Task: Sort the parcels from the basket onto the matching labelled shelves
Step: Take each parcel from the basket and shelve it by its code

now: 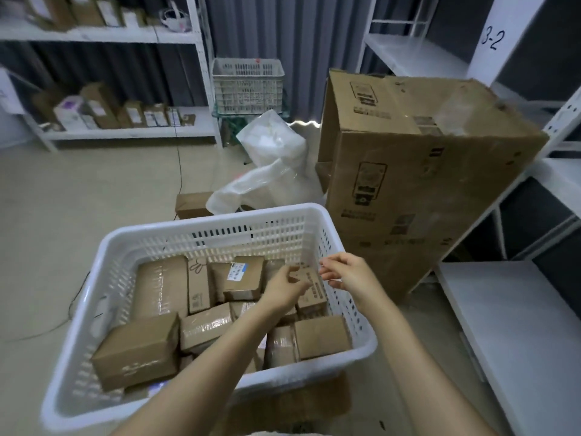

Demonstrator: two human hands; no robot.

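White plastic basket [217, 220], slotted walls, rounded rim, sits low in front of me on a pale smooth floor [78, 199]. Inside I see a load of brown cardboard parcels [138, 350], boxy, several wrapped in shiny clear tape, packed edge to edge with little slack; one carries a white and blue label [240, 269]. Left hand [284, 287] is down in the far right corner of the basket, thumb and fingers curled on the left side of a small parcel [311, 287], which sits tilted on top of the others, close to the basket's right wall. Right hand [349, 273] hovers at that parcel's upper right edge, fingers loosely bent; I cannot tell whether they pinch it or only come near. Just beyond the basket's right corner stands a big carton [408, 171], dented and scuffed, next to the right-hand shelves [518, 325], flat white boards with a handwritten 3-2 tag [493, 39] up top. Crumpled clear plastic bags [273, 162] lie between the basket and a second basket [248, 86] at the back. Left-hand shelves [125, 130] hold more brown boxes in rows. Open floor lies left of the basket; the right side is tight against carton and shelf edges.
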